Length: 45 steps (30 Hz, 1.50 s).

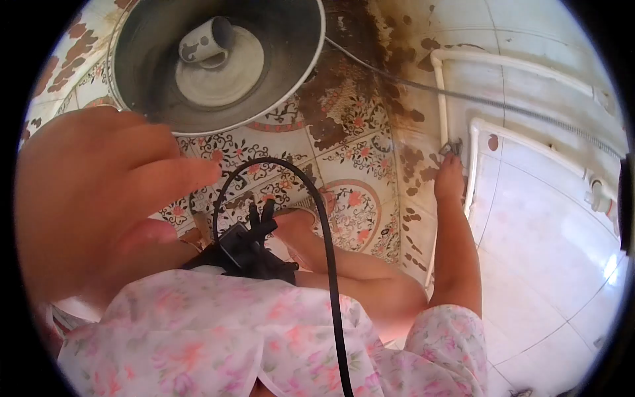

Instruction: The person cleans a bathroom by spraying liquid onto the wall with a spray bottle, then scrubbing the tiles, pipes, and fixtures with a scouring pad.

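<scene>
Closest of all, the left hand [109,192] has its fingers curled inward; whether they hold anything, I cannot tell. Over at the wall, the right hand's [450,176] fingers are closed on a small metal tap [452,146] beside white pipes [472,153]. A spotted mug [200,46] lies tilted inside the large round pot [291,63], beyond the left hand.

floral floor tiles [354,215] | white wall tiles [536,264] | arched black cable [333,284]
</scene>
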Available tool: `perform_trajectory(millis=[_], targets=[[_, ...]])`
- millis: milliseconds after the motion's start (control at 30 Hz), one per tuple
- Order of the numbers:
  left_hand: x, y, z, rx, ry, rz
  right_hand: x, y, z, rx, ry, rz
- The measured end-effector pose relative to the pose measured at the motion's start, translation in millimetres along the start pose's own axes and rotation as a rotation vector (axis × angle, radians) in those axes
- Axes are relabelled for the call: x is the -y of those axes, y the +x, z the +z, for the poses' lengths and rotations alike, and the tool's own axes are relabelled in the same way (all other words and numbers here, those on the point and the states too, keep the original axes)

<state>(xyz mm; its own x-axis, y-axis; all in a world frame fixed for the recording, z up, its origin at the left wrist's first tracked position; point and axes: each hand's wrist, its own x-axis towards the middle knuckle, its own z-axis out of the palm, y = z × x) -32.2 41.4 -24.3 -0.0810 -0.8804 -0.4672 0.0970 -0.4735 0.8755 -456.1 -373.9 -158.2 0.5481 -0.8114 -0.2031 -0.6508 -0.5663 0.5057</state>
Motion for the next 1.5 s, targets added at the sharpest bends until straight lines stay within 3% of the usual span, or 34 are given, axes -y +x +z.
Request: perform_trajectory(millis=[33, 100, 267, 367, 433, 533, 633, 767, 800, 867, 1100, 1167, 1267, 1333, 1367, 1433, 1500], targets=[[3.9, -4.9, 0.9, -0.051, -0.286, -0.061, 5.1, -2.1, -3.6, -0.030, -0.009, -0.002], [4.8, -7.0, -2.8, -0.065, -0.224, -0.056, 12.6, 19.9, -8.1, -0.102, 0.026, -0.070], [-17.5, 23.2, -11.7, 0.001, 0.617, 0.127, 63.3, 128.4, -44.3, -0.194, -0.014, -0.072], [-29.4, 40.9, -9.2, 0.066, 0.958, 0.217, 65.9, 136.3, -40.8, -0.201, -0.032, -0.045], [-34.4, 49.3, -8.5, 0.099, 1.045, 0.235, 55.8, 126.7, -28.1, -0.515, 0.108, -0.199], [-37.0, 55.5, -9.8, 0.121, 1.097, 0.252, 37.2, 91.3, -19.9, -0.347, 0.076, -0.132], [-34.5, 57.1, -16.2, 0.131, 1.126, 0.272, 1.5, 46.3, 10.3, -0.452, 0.104, -0.217], [-32.6, 56.8, -21.4, 0.134, 1.133, 0.289, -21.0, -23.6, 16.8, -0.016, 0.215, -0.200], [-33.0, 55.2, -22.5, 0.135, 1.134, 0.291, -25.9, -34.2, 29.3, -0.013, 0.212, -0.203], [-32.9, 54.1, -26.7, 0.137, 1.140, 0.294, -29.3, -42.7, 49.5, 0.013, -0.227, -0.472], [-49.3, 63.0, -15.2, 0.152, 1.156, 0.216, 46.0, 80.0, 35.3, -0.247, -0.388, -0.582], [-54.5, 67.8, -10.3, 0.152, 1.147, 0.189, 79.7, 132.1, 15.3, -0.382, -0.335, -0.510], [-62.9, 75.8, -5.2, 0.171, 1.147, 0.167, 93.4, 162.2, 11.8, -0.339, -0.344, -0.488], [-64.9, 79.4, -6.1, 0.159, 1.153, 0.161, 82.4, 151.0, 23.9, -0.128, -0.286, -0.353], [-63.6, 79.7, -9.9, 0.148, 1.158, 0.174, 71.3, 122.9, 32.7, -0.265, 0.079, -0.337], [-54.8, 75.4, -18.3, 0.194, 1.052, 0.199, 44.0, 68.0, 64.1, -0.176, 0.119, -0.291], [-58.6, 71.9, -27.2, 0.204, 1.065, 0.163, 18.0, -2.0, 83.4, 0.117, 0.090, -0.100]])
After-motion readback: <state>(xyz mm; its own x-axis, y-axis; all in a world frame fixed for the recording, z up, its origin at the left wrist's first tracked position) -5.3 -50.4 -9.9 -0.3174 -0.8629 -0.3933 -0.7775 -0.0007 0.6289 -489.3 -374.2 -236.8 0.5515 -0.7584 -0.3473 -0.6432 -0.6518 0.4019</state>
